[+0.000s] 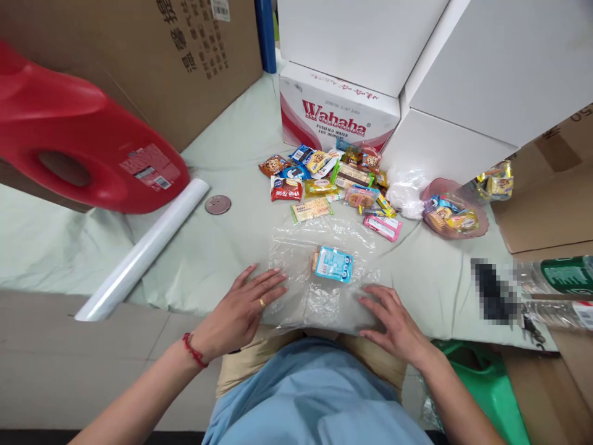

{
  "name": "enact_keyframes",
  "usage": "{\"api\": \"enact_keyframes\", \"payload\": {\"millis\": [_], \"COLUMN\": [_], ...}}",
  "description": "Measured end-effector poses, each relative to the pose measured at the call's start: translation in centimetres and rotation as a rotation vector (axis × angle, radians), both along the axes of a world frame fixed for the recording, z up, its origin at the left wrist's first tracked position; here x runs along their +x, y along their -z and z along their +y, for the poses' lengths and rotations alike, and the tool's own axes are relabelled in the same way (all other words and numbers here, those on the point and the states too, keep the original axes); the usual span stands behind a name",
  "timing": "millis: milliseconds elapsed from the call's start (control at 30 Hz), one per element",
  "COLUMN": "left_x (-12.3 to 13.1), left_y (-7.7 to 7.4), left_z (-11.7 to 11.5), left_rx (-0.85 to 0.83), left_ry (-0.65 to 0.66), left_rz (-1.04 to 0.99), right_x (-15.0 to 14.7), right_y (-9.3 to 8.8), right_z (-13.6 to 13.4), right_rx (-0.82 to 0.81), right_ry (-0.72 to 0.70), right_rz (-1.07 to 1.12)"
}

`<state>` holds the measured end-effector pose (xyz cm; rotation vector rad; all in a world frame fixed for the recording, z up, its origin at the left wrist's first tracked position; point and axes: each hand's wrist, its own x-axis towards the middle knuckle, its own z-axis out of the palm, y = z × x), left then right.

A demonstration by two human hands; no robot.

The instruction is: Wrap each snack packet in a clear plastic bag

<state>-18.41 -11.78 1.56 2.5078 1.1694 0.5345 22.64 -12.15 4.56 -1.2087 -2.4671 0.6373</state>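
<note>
A clear plastic bag (319,309) lies flat on the cloth in front of me. On or inside it, I cannot tell which, is a small snack pack (334,264) with a light blue label. My left hand (250,303) rests at the bag's left edge, fingers stretched out and nothing held. At the right edge is my right hand (391,318), its fingers spread and curved over the plastic, also holding nothing. Just beyond the bag sits a pile of wrapped snacks (319,185), with a pale cracker packet (312,211) nearest to it.
To the left stand a big red jug (102,148), a white film roll (143,250) and a round lid (217,204). A Wahaha box (338,114) stands behind. On the right are a crumpled white bag (407,188), a pink bowl (479,225) of snacks and plastic bottles (560,275).
</note>
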Motion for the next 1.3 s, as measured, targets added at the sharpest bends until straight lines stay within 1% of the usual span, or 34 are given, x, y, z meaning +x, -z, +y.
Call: {"api": "enact_keyframes", "payload": {"millis": [67, 133, 200, 267, 367, 433, 500, 567, 600, 633, 700, 767, 800, 867, 967, 1067, 1133, 1200, 1300], "left_x": [-0.5, -1.0, -1.2, -1.2, -0.8, -0.3, 0.1, 0.3, 0.3, 0.3, 0.3, 0.4, 0.5, 0.9, 1.5, 2.2, 2.7, 3.1, 3.0], "left_y": [0.1, 0.1, 0.0, -0.1, -0.6, -1.0, -1.6, -2.3, -2.7, -3.0, -3.2, -2.8, -2.4, -1.4, -0.3, -0.2, -0.4, -0.4, -0.3], "left_z": [0.1, 0.6, 1.3, 2.3, 4.3, 5.8, 7.0, 7.3, 7.1, 6.6, 5.1, 3.3, 2.5, 1.6, 2.0, 3.8, 5.1, 6.4, 7.7], "left_rx": [-0.069, -0.105, -0.114, -0.117, -0.154, -0.188, -0.165, -0.093, -0.062, -0.045, -0.057, -0.074, -0.073, -0.057, -0.028, -0.041, -0.082, -0.153, -0.233], "left_ry": [0.019, 0.009, -0.015, -0.051, -0.118, -0.183, -0.319, -0.457, -0.468, -0.425, -0.228, -0.051, -0.006, 0.001, -0.12, -0.278, -0.419, -0.595, -0.827], "left_rz": [0.032, 0.044, 0.045, 0.012, -0.106, -0.192, -0.262, -0.32, -0.337, -0.338, -0.271, -0.138, -0.074, -0.003, -0.044, -0.156, -0.253, -0.329, -0.354], "right_x": [-0.4, -0.8, -1.0, -0.9, -1.1, -1.7, -2.5, -3.4, -3.7, -4.0, -4.3, -4.3, -4.2, -4.1, -4.1, -4.2, -4.1, -3.9, -3.6], "right_y": [1.2, 1.3, 0.4, -1.0, -2.8, -3.1, -2.7, -1.8, -1.4, -1.0, -0.3, 0.1, 0.2, 0.5, 0.7, 0.7, 0.7, 0.7, 1.0], "right_z": [-0.4, 0.0, 1.2, 2.9, 6.0, 8.1, 10.0, 11.4, 11.9, 12.1, 12.3, 12.2, 12.1, 12.0, 11.9, 12.0, 12.1, 12.2, 12.3], "right_rx": [0.006, -0.012, -0.059, -0.15, -0.374, -0.537, -0.647, -0.684, -0.688, -0.692, -0.712, -0.736, -0.744, -0.752, -0.77, -0.786, -0.788, -0.786, -0.778], "right_ry": [0.021, 0.033, 0.036, 0.06, 0.159, 0.232, 0.307, 0.382, 0.413, 0.435, 0.46, 0.47, 0.473, 0.481, 0.494, 0.503, 0.506, 0.513, 0.532], "right_rz": [0.017, 0.084, 0.182, 0.274, 0.375, 0.433, 0.483, 0.505, 0.508, 0.509, 0.509, 0.511, 0.51, 0.507, 0.502, 0.505, 0.509, 0.511, 0.515]}}
